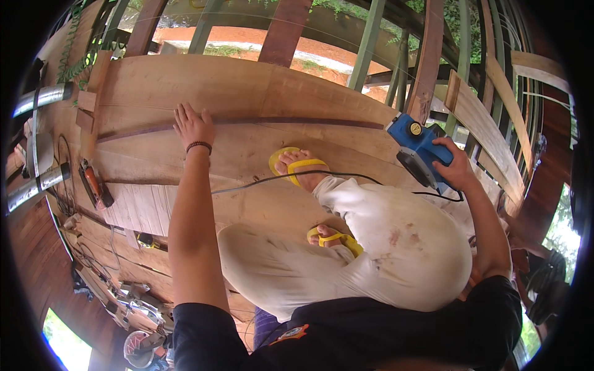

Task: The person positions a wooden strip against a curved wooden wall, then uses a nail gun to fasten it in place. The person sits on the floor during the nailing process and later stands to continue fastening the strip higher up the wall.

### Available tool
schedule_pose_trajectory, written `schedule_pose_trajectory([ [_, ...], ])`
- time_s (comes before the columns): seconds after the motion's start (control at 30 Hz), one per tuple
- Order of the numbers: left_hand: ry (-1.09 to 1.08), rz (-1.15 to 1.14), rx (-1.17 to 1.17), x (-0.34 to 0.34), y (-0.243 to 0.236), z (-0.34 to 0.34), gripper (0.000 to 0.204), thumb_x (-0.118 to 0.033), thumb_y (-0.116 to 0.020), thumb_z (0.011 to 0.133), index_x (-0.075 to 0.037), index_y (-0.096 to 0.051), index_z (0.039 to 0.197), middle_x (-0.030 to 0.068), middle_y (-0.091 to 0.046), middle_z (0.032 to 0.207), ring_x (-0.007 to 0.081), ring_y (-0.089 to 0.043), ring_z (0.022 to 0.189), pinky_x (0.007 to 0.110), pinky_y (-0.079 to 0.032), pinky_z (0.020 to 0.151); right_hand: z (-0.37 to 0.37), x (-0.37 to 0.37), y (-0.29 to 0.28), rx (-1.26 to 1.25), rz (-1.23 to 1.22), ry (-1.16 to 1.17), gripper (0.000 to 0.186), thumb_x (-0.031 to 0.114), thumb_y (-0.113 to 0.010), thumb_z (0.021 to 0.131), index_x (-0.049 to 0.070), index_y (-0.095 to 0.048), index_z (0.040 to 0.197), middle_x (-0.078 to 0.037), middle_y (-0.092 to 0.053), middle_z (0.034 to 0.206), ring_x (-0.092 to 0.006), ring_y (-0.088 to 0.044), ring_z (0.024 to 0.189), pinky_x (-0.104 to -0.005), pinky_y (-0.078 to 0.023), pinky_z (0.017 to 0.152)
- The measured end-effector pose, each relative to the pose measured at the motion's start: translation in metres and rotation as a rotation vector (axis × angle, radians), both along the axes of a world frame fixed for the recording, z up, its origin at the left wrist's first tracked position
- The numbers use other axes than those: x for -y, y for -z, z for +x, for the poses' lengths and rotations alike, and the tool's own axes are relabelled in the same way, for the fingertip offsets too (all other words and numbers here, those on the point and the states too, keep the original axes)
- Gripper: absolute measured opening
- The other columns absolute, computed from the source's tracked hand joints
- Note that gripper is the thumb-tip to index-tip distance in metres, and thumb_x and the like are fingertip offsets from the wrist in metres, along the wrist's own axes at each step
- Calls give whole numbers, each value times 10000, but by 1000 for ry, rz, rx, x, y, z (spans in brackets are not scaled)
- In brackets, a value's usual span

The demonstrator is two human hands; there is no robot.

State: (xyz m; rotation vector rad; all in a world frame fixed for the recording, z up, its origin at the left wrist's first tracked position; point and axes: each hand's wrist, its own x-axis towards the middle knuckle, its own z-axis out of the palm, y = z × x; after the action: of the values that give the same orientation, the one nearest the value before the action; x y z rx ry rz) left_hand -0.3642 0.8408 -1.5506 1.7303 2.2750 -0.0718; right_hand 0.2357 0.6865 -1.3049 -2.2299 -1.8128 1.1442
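In the head view, a blue planer (424,148) is held at the right by the right hand (456,166), whose fingers are wrapped around its handle, though partly hidden by it. The planer's long axis is slanted, from its front at the upper left to its rear nearer the knees. A long dark strip (297,120) is seen running left to right across the wide pale boards (185,86), its right end just beside the planer's front. The strip is crossed near its left part by the left hand (196,128), which is laid palm down with fingers extended and slightly apart, gripping nothing; whether the strip itself is pressed cannot be told. The relation that seems to count is this: the planer is placed well to the right of the left fingers, roughly in line with the strip, with the right hand nearer.
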Motion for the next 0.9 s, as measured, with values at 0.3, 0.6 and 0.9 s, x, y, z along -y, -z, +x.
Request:
schedule_pose_trajectory([
  [0.3, 10, 211, -83, -26, 31, 10, 761, -577, -414, 1021, -111, -292, 1609, 86, -222, 1699, 264, -152, 1579, 554, -134, 1257, 16, 11, 9, 71, -103, -175, 612, 3, -696, 764, 102, -600, 1360, -183, -666, 1271, -356, -660, 1136, -389, -503, 1003],
  [0.6, 73, 265, -71, -23, 26, 10, 741, -562, -450, 1016, -150, -298, 1612, 71, -228, 1699, 266, -184, 1571, 570, -140, 1249, 21, -9, 46, 26, -147, -234, 596, 7, -682, 738, 160, -652, 1313, -138, -696, 1149, -370, -658, 1051, -401, -531, 921],
  [0.9, 85, 233, -88, -22, 25, 9, 741, -558, -449, 1014, -151, -294, 1613, 76, -236, 1695, 284, -185, 1570, 601, -131, 1239, 42, -20, 70, -55, -156, -225, 590, -25, -664, 724, 169, -677, 1281, -114, -695, 1052, -309, -665, 947, -365, -529, 858],
])
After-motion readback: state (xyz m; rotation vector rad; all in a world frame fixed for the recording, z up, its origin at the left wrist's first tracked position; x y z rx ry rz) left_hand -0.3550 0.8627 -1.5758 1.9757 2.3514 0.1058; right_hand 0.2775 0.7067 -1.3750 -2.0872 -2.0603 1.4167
